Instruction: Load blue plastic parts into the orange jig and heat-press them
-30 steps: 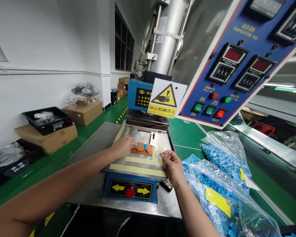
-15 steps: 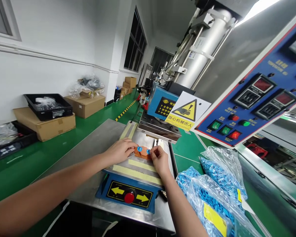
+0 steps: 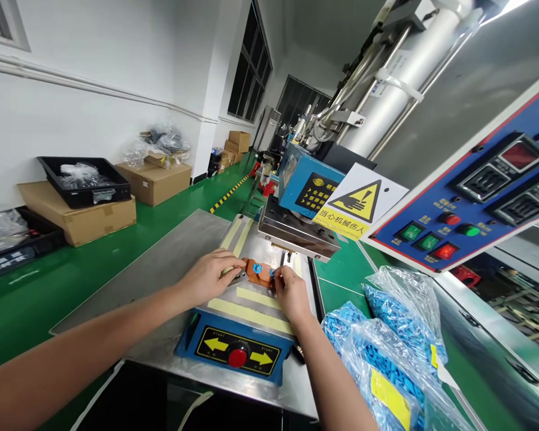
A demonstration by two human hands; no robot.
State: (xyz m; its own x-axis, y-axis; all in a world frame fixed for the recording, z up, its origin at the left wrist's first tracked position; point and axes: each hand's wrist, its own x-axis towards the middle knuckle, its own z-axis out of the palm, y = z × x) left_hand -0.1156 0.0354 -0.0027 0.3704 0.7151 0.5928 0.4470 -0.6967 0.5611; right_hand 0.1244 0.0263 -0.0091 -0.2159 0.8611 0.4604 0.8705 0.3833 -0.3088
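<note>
The right hand (image 3: 291, 293) had narrowed fingertips at a blue piece (image 3: 272, 273) on the orange block (image 3: 265, 275), mid-frame, seemingly to seat it; the left hand (image 3: 209, 274), also narrow, was at the block's left end, perhaps steadying it. Whether either clasped anything couldn't be told. Below, the button box (image 3: 232, 350) read START twice; right of centre, the sign (image 3: 359, 200) read 当心机械伤人.

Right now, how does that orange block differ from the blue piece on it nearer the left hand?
Colour: the orange block is orange, the blue piece bright blue.
Size: the orange block is clearly wider than the small blue piece.
Place: the orange block is on the metal plate; the blue piece sits on the block.
Both are between the left hand and right hand.
</note>
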